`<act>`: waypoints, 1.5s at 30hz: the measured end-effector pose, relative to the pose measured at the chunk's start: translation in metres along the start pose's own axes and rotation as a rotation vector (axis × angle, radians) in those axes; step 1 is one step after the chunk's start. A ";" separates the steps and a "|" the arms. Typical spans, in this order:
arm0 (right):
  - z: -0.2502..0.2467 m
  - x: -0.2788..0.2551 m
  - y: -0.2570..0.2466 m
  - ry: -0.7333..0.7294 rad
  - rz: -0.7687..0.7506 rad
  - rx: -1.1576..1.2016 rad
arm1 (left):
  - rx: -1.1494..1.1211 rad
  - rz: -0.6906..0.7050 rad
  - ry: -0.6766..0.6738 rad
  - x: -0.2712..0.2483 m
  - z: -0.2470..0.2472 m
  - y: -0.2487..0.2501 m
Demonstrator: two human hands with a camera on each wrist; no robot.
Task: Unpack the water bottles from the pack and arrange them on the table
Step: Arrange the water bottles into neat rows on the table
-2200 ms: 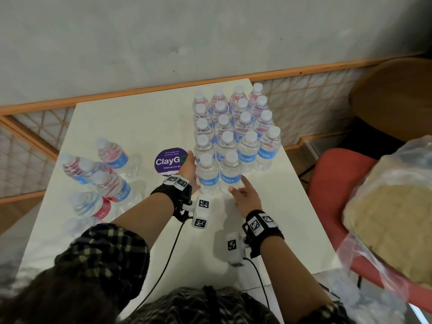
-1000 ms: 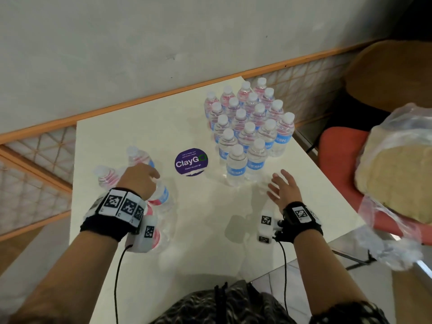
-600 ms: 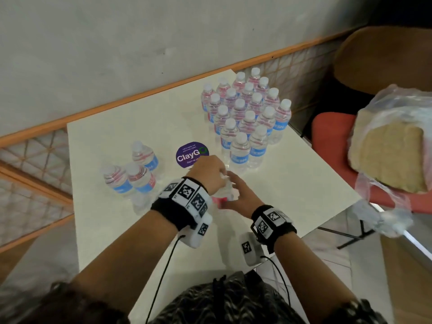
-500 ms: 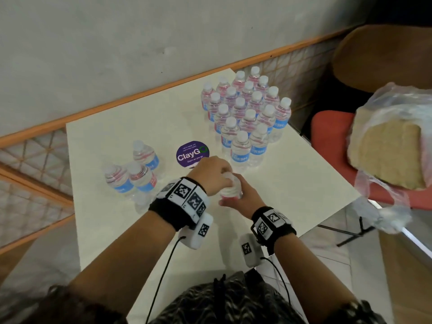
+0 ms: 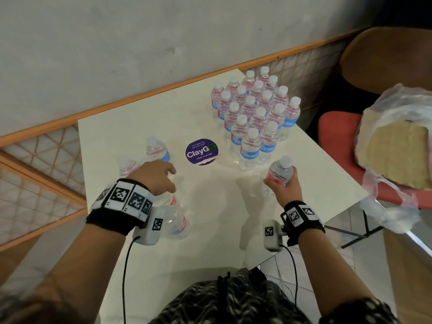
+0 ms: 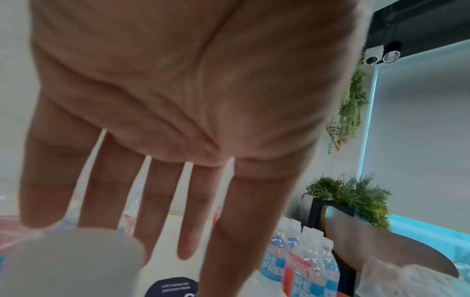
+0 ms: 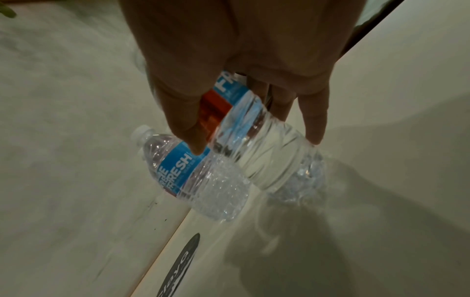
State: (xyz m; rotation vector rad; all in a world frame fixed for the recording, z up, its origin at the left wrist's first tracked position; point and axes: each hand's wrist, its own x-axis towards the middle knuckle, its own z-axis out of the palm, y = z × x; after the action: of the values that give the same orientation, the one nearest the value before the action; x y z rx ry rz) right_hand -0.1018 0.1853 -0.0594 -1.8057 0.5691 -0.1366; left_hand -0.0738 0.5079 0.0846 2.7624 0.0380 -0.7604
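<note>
My right hand (image 5: 281, 184) grips a small clear water bottle (image 5: 280, 171) with a red and blue label. It holds the bottle tilted, low over the white table (image 5: 210, 230), just right of the front of the standing group of bottles (image 5: 254, 113). In the right wrist view the thumb and fingers (image 7: 314, 128) wrap the bottle (image 7: 274, 160) beside a group bottle (image 7: 198, 176). My left hand (image 5: 155, 176) hovers with straight, spread fingers (image 6: 162, 191) over loose bottles (image 5: 155, 148) at the table's left, above a blurred white cap (image 6: 68, 259). Another loose bottle (image 5: 178, 222) lies partly under my left wrist.
A round purple sticker (image 5: 201, 151) sits on the table between the loose bottles and the group. A red chair (image 5: 339, 129) carrying a plastic bag (image 5: 397, 148) stands close to the table's right edge. The wall runs along the far side.
Both hands held one bottle at the table's middle. My right hand has carried it right toward the group, and my left hand has let go and moved back over the loose bottles.
</note>
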 end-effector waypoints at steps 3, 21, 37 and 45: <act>0.000 0.000 0.000 -0.004 -0.002 -0.003 | 0.023 -0.046 -0.037 -0.002 0.005 -0.013; 0.001 -0.004 -0.005 -0.040 0.026 -0.035 | 0.108 0.166 -0.166 0.007 0.009 0.051; -0.002 -0.010 0.001 -0.085 0.075 -0.083 | 0.271 0.023 -0.439 -0.011 0.027 0.004; -0.001 -0.013 0.000 -0.080 0.085 -0.089 | 0.082 0.178 -0.288 -0.002 0.034 0.025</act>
State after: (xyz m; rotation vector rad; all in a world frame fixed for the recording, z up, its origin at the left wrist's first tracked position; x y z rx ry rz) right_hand -0.1134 0.1903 -0.0569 -1.8609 0.6018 0.0187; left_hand -0.0896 0.4753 0.0641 2.6551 -0.2972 -1.1208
